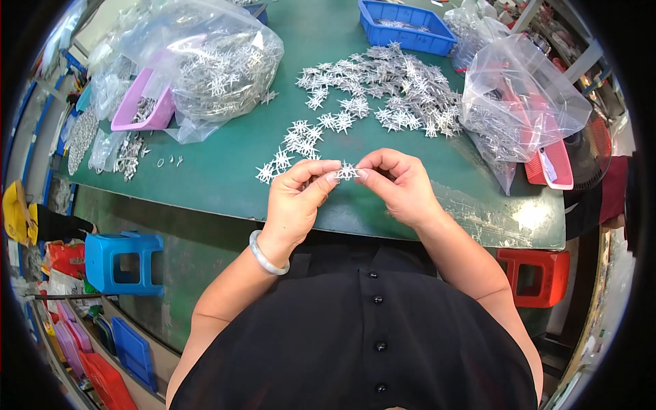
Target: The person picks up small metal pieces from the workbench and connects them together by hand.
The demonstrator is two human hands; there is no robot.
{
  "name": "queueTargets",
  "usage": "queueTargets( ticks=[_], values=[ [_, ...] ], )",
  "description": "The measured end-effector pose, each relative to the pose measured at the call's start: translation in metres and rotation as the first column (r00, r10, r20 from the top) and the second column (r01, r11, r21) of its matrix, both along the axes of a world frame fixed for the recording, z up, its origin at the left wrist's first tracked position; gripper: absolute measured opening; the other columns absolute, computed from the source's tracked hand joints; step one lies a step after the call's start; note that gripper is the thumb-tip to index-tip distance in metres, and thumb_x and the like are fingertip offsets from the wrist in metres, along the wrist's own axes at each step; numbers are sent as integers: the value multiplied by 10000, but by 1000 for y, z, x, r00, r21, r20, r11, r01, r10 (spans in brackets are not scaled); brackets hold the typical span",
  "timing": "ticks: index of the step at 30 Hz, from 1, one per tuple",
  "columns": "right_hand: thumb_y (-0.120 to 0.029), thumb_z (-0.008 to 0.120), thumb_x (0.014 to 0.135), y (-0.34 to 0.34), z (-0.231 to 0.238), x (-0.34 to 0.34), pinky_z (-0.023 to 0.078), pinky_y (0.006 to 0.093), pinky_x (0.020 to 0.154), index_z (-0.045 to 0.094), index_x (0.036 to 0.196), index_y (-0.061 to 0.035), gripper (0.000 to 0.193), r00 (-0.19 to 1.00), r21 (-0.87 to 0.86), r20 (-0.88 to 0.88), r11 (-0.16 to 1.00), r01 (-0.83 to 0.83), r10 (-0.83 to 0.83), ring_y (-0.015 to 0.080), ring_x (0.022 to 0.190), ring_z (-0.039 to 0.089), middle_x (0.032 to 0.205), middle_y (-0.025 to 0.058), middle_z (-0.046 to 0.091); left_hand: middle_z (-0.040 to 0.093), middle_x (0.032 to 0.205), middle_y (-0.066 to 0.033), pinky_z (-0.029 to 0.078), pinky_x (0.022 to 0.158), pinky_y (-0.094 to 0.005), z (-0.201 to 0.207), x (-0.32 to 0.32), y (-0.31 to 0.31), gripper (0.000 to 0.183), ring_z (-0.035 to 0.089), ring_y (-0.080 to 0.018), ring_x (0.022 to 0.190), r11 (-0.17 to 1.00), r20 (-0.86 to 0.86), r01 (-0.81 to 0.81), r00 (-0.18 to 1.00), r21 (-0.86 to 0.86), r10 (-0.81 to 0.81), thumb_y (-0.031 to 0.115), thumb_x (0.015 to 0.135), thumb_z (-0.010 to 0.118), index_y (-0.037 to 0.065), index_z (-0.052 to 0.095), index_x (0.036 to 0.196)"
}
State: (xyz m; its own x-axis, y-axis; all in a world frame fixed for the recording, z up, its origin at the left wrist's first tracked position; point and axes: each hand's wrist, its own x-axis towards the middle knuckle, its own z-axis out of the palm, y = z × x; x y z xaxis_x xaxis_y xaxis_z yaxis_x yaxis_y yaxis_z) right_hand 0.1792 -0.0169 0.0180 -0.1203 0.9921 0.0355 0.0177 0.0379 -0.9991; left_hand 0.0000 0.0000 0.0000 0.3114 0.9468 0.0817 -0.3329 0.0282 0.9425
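A small silver spiky metal piece (347,171) is pinched between my two hands, above the near edge of the green table. My left hand (298,195), with a pale bangle on its wrist, holds its left end between thumb and fingertips. The right end is in the thumb and forefinger of my right hand (400,183). Just beyond my left hand lies a short trail of similar spiky pieces (301,140). It leads toward a large heap of them (403,85) farther back on the table.
Clear bags of metal pieces stand at left (225,68) and right (499,123). A purple bin (147,102), a blue tray (406,27) and a pink basket (557,164) share the green table (225,147). Blue (123,263) and red (540,277) stools are below.
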Motion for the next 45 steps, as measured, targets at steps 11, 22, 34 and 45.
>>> queueTargets(
  ticks=[11,22,34,45],
  values=[
    [-43,606,797,-4,4,-4,423,220,613,615,856,-6,70,984,280,150,958,52,-98,62,670,508,742,8,599,580,822,-15,378,533,-187,0,-1,0,163,484,-60,635,995,22,-39,999,94,37,0,811,590,16,640,964],
    [-51,605,799,1,6,-1,432,221,636,617,845,-9,63,993,150,105,988,35,-51,63,693,525,746,12,607,538,808,-7,384,626,-180,3,-1,-3,188,466,-58,698,954,-118,-105,983,282,143,-25,791,603,22,641,969],
    [-87,612,780,15,115,174,441,263,651,616,916,-5,159,188,817,379,423,391,-906,138,715,557,809,66,610,529,714,24,297,460,-154,-3,-16,0,145,405,-17,541,989,6,-138,990,-57,139,82,858,553,5,599,973],
    [-147,647,721,34,11,17,455,369,752,599,929,-20,249,495,353,856,868,-350,-149,307,852,552,859,127,567,552,763,-6,311,470,-154,-4,-37,4,136,425,-25,551,976,49,-162,984,-143,170,85,852,555,18,601,960]
  ],
)
